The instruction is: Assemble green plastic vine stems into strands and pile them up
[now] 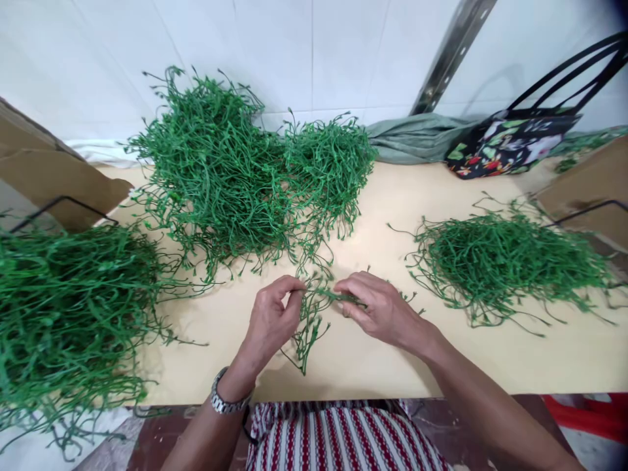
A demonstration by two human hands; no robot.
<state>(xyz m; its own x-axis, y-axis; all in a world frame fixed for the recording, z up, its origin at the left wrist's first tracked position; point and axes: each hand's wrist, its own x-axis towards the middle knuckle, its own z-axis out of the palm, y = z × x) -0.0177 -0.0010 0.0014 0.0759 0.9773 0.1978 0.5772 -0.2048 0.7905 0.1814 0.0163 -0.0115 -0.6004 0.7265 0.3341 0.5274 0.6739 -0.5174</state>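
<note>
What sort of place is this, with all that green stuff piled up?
Probably a small workshop for artificial greenery: heaps of wiry green stems cover much of a pale worktable, beside open cardboard boxes, against a white tiled wall.

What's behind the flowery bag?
Behind the flowery bag you can see the white wall. A grey-green cloth lies along the wall and shows at the bag's left side. The bag covers whatever is right behind its middle, so I can't tell.
</note>
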